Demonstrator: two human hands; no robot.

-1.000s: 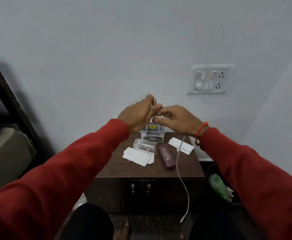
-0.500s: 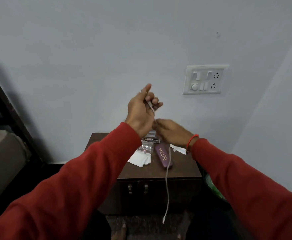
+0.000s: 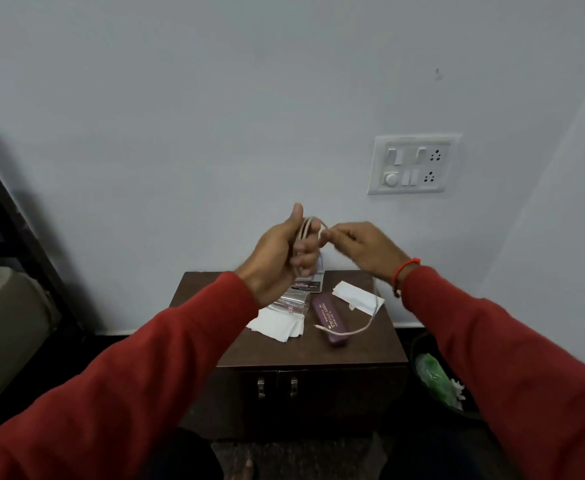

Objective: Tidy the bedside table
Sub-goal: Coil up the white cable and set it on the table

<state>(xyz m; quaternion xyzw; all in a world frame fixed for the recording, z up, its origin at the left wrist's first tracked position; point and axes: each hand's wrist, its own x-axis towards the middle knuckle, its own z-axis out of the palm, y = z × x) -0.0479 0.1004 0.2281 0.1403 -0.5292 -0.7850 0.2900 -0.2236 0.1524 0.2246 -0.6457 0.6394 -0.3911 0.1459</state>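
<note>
While your left hand (image 3: pixel 285 252) is closed around several loops of the white cable (image 3: pixel 307 233) and your right hand (image 3: pixel 360 249) pinches the next turn beside it, coiling is well along but unfinished: a short tail hangs to the purple case (image 3: pixel 329 318). Left on the bedside table (image 3: pixel 284 351) are loose papers (image 3: pixel 277 325), a clear packet (image 3: pixel 292 303) and a small box (image 3: pixel 310 285), none yet sorted.
</note>
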